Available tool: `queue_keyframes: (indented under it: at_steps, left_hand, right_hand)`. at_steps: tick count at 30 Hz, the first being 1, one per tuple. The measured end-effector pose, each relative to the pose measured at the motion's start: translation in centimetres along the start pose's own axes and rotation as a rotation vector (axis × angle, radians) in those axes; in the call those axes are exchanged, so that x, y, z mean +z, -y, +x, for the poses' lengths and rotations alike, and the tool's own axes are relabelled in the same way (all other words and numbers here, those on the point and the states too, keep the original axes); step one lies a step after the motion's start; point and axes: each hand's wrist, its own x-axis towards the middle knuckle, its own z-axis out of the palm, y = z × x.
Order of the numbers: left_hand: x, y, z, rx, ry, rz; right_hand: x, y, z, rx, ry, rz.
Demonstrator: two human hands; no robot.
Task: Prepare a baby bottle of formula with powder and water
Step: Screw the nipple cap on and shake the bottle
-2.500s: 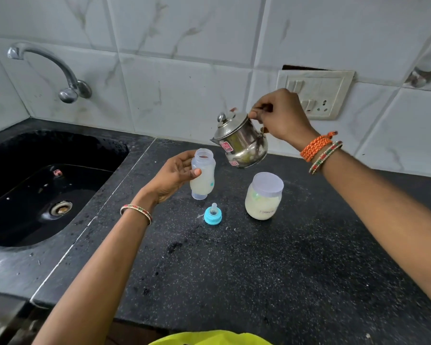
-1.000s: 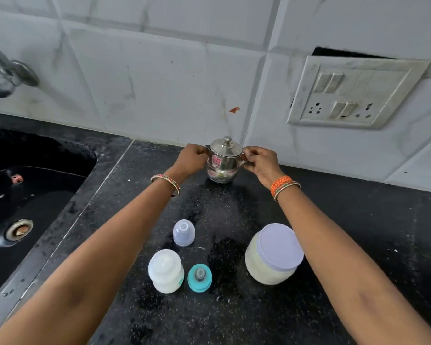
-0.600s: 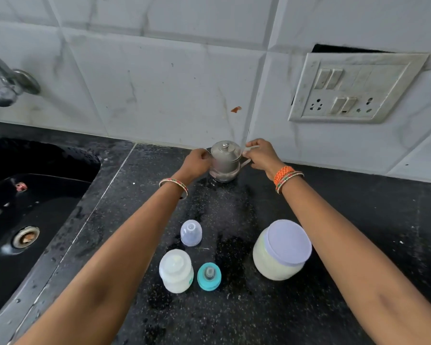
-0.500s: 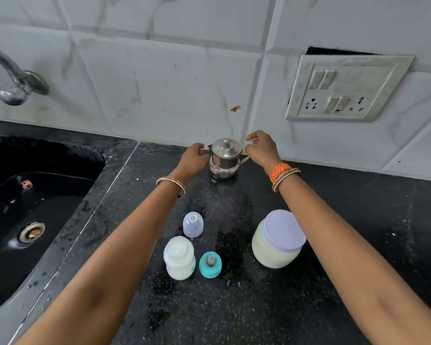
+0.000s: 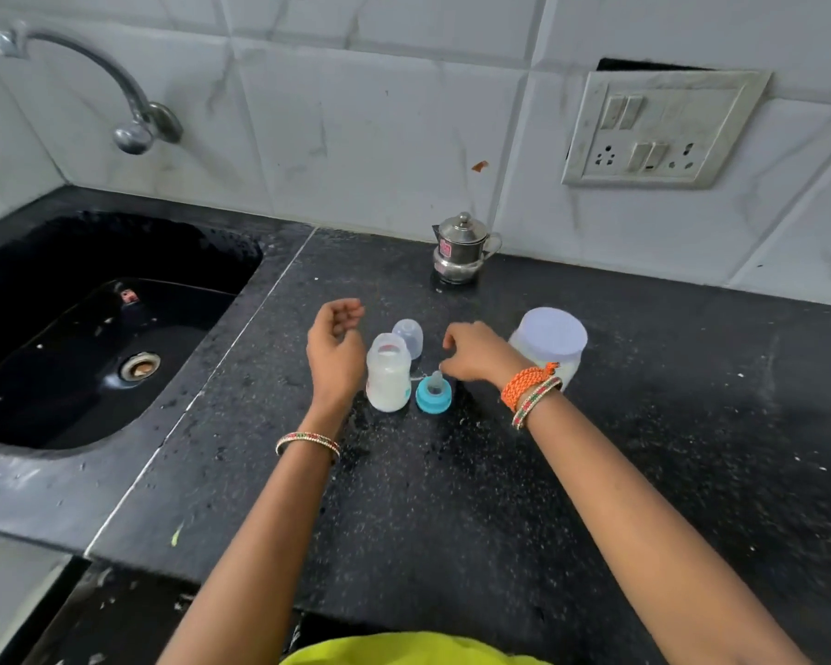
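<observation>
An uncapped baby bottle with milky liquid stands upright mid-counter. A blue ring with its clear teat lies just right of it, and a clear dome cap stands behind. My left hand hovers beside the bottle's left side, fingers loosely curled and holding nothing. My right hand hangs over the teat ring, fingertips close to the teat, gripping nothing. A formula jar with a pale lilac lid stands right of my right hand. The small steel kettle rests by the wall.
A black sink with a drain lies to the left under a steel tap. A switch and socket plate is on the tiled wall. The black speckled counter stretches toward me, with water drops around the bottle.
Both hands let go of the kettle, now standing by the wall, and drew back toward me: left beside the bottle, right over the teat ring. The view pulled back.
</observation>
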Motion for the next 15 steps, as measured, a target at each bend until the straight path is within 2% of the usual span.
queue_keyframes:
  at_steps: [2, 5, 10, 12, 15]
  left_hand:
    - [-0.6, 0.7, -0.8, -0.042, 0.029, -0.007]
    - [-1.4, 1.6, -2.3, -0.105, 0.169, -0.007]
    - [-1.5, 1.2, -3.4, -0.086, 0.5, 0.008]
    - [-1.3, 1.1, -3.5, -0.054, 0.532, 0.067]
    - [-1.7, 2.1, -3.5, -0.015, 0.489, 0.094]
  right_hand:
    - [1.1, 0.5, -0.8, -0.037, 0.018, 0.048]
    - [1.7, 1.3, -2.0, -0.089, -0.033, 0.12]
    - [3.2, 2.1, -4.1, -0.121, -0.055, 0.041]
    - [3.8, 1.9, -4.8, -0.127, -0.151, 0.014]
    - [3.4, 1.6, -5.5, -0.115, -0.31, 0.042]
